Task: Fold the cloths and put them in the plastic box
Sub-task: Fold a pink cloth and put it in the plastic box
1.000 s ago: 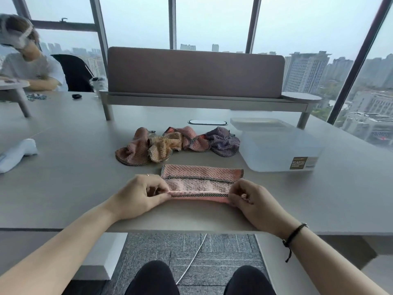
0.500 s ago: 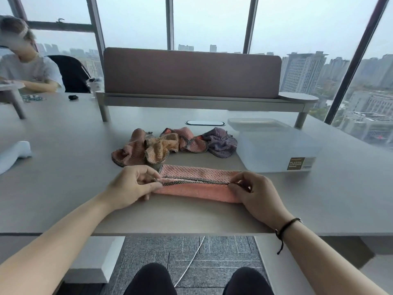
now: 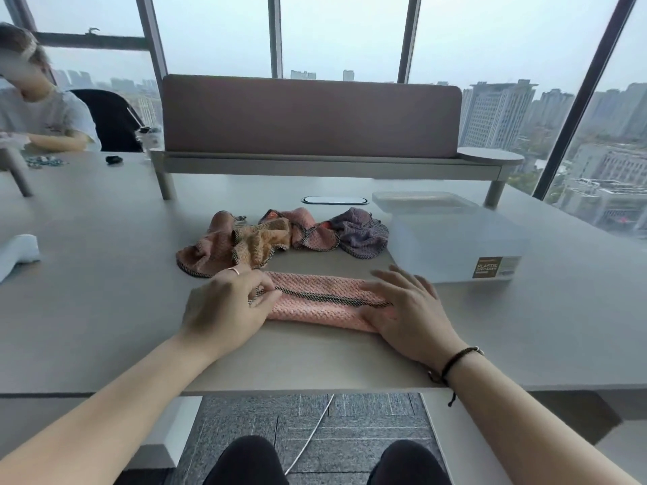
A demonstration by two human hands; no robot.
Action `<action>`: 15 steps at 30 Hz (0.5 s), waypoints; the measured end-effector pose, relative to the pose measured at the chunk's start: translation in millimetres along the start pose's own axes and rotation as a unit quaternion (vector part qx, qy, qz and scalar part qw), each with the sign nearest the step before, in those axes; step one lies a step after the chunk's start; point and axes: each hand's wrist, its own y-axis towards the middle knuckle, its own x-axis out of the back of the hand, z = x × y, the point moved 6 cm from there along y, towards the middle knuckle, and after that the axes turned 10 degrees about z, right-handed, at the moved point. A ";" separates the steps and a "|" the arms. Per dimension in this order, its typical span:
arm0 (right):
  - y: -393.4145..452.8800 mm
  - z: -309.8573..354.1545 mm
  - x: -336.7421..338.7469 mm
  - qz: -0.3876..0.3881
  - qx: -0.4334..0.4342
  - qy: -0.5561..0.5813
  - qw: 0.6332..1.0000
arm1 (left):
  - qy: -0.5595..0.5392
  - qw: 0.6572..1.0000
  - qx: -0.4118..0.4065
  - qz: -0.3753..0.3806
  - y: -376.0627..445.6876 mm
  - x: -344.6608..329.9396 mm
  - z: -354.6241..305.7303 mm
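A pink cloth [image 3: 317,302] lies on the grey table [image 3: 105,309], folded into a long narrow strip with its dark-trimmed edge on top. My left hand [image 3: 227,306] pinches the strip's left end. My right hand [image 3: 406,309] rests flat on the right end with its fingers spread. Behind the strip lies a crumpled row: a pink-brown cloth [image 3: 206,250], a tan cloth [image 3: 261,243], another pink cloth [image 3: 308,227] and a purple cloth [image 3: 360,232]. The translucent plastic box [image 3: 455,243] with a label stands to the right of them, open on top.
The box's lid [image 3: 423,201] lies behind the box. A padded divider on a raised shelf [image 3: 311,117] crosses the back of the table. A white object [image 3: 17,252] sits at the far left. Another person [image 3: 38,110] sits at the back left.
Both hands carried the near edge of the pink cloth away from me, folding it to a narrower strip. My right hand let go and flattened on the cloth.
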 end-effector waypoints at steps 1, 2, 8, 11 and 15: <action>0.8 1.6 -3.6 0.025 0.001 -0.006 1.000 | 0.015 0.999 -0.020 0.034 -0.7 -4.8 -7.0; 0.1 2.7 -3.7 0.026 -0.001 -0.010 1.000 | 0.035 0.996 -0.039 0.071 -0.9 -11.5 -12.2; -31.9 27.5 17.4 -0.041 0.106 -0.023 0.993 | 0.074 0.964 -0.027 0.255 14.3 -43.2 -19.7; -39.1 33.6 15.2 -0.010 0.165 0.065 0.984 | 0.083 0.945 -0.018 0.315 24.1 -57.0 -16.0; -32.0 25.7 20.1 -0.049 0.128 0.177 0.975 | 0.096 0.941 0.019 0.323 40.3 -65.4 -3.4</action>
